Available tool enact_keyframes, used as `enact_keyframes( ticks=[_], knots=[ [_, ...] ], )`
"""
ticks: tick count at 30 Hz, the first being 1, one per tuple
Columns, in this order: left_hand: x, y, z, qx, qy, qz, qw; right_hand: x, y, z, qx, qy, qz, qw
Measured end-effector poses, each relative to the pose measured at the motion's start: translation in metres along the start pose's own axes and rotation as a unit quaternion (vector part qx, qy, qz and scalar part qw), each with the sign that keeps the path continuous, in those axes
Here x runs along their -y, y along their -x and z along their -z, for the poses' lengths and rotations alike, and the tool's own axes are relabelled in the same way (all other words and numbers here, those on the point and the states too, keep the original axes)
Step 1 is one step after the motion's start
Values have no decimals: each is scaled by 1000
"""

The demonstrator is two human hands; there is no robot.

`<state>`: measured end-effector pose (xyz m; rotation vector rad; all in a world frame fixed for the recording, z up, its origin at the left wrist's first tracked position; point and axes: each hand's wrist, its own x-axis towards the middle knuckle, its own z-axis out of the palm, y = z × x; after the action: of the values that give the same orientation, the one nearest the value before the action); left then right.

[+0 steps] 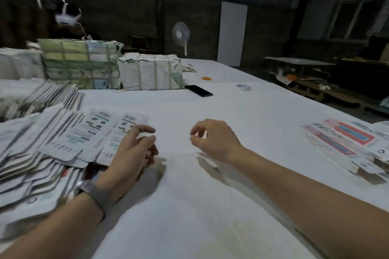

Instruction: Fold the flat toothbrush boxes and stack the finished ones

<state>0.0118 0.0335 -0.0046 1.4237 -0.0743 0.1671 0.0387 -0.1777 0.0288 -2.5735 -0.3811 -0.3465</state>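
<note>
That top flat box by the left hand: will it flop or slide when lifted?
The top flat box is thin printed card, so probably light and bendy along its creases. It lies loose on a fanned pile, so neighbours may shift. The left hand holds nothing.

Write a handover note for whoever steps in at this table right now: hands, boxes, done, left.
Left hand: fingers loosely curled, empty, at the edge of the flat boxes fanned out on the left.
Right hand: loosely curled, empty, above the bare table.
Done: a few pink-printed boxes lie far right; whether fully folded is unclear.
Left: the big flat pile; pick the next blank.
</note>
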Motion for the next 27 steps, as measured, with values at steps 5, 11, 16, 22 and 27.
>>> enact_keyframes(
  ticks=[5, 11, 16, 22, 27],
  knots=[
    [2, 4, 3, -55, -165, -151, 973, 63, -16, -56, 3, -125, 41, 991],
    [-9, 10, 1, -82, -399, -324, 854, 48, -19, -72, -5, -230, 22, 973],
    [-3, 3, 14, -48, -619, -101, 777, 45, -24, -76, -31, -306, -20, 951],
    [-2, 6, 17, -10, -690, -93, 718, 43, -27, -77, -26, -328, -34, 944],
    [2, 6, 13, -24, -702, -117, 702, 43, -28, -76, -36, -338, -39, 940]
  ],
)
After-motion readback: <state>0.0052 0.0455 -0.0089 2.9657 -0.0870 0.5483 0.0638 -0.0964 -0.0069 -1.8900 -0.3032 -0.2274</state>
